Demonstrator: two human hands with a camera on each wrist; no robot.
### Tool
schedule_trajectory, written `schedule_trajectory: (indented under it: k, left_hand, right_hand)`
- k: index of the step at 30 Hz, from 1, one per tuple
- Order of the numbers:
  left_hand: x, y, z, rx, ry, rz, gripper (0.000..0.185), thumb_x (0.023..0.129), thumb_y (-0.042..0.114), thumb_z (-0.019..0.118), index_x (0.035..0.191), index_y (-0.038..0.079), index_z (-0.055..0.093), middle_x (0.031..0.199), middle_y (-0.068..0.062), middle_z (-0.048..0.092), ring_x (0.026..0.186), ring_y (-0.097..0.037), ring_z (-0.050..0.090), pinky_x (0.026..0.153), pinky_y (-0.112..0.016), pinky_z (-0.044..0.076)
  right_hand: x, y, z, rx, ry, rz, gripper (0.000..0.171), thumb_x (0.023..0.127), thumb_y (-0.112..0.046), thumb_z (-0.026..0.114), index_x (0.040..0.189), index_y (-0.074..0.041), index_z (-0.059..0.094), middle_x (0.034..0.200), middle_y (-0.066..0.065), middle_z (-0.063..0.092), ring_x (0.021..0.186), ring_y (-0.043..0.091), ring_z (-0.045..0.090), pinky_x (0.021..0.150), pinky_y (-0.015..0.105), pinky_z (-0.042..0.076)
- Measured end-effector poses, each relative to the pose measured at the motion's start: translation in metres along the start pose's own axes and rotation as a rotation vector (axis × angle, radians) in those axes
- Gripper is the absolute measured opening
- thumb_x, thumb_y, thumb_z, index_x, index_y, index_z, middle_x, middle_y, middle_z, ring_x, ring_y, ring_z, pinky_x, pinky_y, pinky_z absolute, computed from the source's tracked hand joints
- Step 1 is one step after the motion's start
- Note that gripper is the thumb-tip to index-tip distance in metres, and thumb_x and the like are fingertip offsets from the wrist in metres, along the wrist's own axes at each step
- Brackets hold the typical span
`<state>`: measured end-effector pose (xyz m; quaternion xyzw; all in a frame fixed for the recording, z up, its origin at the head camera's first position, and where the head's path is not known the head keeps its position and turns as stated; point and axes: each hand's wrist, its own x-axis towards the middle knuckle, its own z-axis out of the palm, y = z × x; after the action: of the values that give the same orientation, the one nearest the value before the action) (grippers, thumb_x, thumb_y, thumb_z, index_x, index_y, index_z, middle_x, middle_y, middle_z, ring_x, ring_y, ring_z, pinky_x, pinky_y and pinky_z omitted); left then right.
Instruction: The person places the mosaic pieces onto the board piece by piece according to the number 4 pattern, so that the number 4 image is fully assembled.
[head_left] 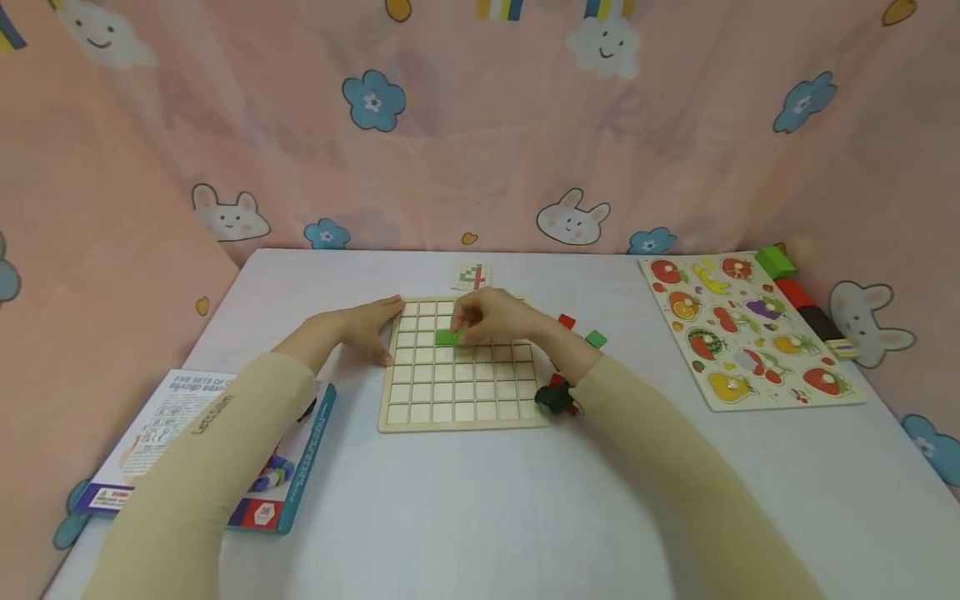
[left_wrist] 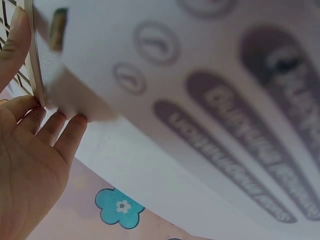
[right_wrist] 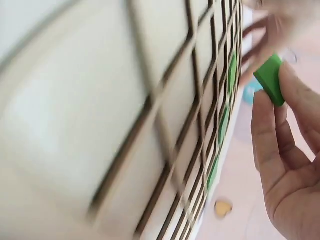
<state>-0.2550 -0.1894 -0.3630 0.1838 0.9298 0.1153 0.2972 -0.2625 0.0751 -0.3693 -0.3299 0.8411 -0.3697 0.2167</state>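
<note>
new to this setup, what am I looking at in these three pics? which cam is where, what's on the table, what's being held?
No machine here: a person works with two bare hands and wears three cameras. The big picture comes from the head camera, looking down at a white table. The other two come from the wrists, so they are very close and blurry.

On the table lies a wooden grid board with square cells. Behind it is a small pattern card; at the right a fruit puzzle board, with a few coloured blocks beyond it. Loose red and green tiles lie right of the grid, and a printed box sits at the left.

The left hand rests flat against the grid's left edge. The right hand pinches a green tile over the grid; the right wrist view shows it between the fingertips.
</note>
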Motion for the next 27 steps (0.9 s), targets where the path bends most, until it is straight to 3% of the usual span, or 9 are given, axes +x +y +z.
schedule_trajectory:
  k: [6, 11, 27]
  left_hand:
    - [0.002, 0.000, -0.001, 0.012, 0.000, -0.009, 0.106, 0.084, 0.027, 0.079, 0.158, 0.002, 0.008, 0.168, -0.018, -0.001, 0.156, -0.040, 0.003, 0.128, -0.055, 0.012]
    - [0.002, -0.001, -0.001, 0.019, -0.004, -0.001, 0.107, 0.083, 0.028, 0.079, 0.158, 0.001, 0.008, 0.168, -0.019, -0.001, 0.155, -0.041, 0.003, 0.127, -0.055, 0.012]
    - [0.002, 0.003, -0.001, 0.008, -0.012, -0.009, 0.106, 0.084, 0.025, 0.078, 0.158, 0.001, 0.007, 0.168, -0.019, -0.001, 0.155, -0.041, 0.002, 0.127, -0.056, 0.012]
  right_hand:
    - [0.027, -0.023, 0.030, -0.107, 0.037, -0.006, 0.011, 0.087, -0.004, 0.071, 0.096, -0.009, 0.075, 0.094, 0.005, 0.072, 0.086, 0.012, 0.064, 0.078, 0.020, 0.055]
    - [0.038, -0.030, 0.043, -0.177, 0.060, 0.026, 0.009, 0.086, -0.002, 0.071, 0.091, -0.009, 0.074, 0.090, 0.005, 0.074, 0.081, 0.011, 0.064, 0.073, 0.018, 0.052]
    - [0.034, -0.035, 0.046, -0.362, 0.036, -0.016, 0.011, 0.089, -0.010, 0.071, 0.099, -0.011, 0.076, 0.094, 0.001, 0.073, 0.086, 0.011, 0.062, 0.079, 0.024, 0.053]
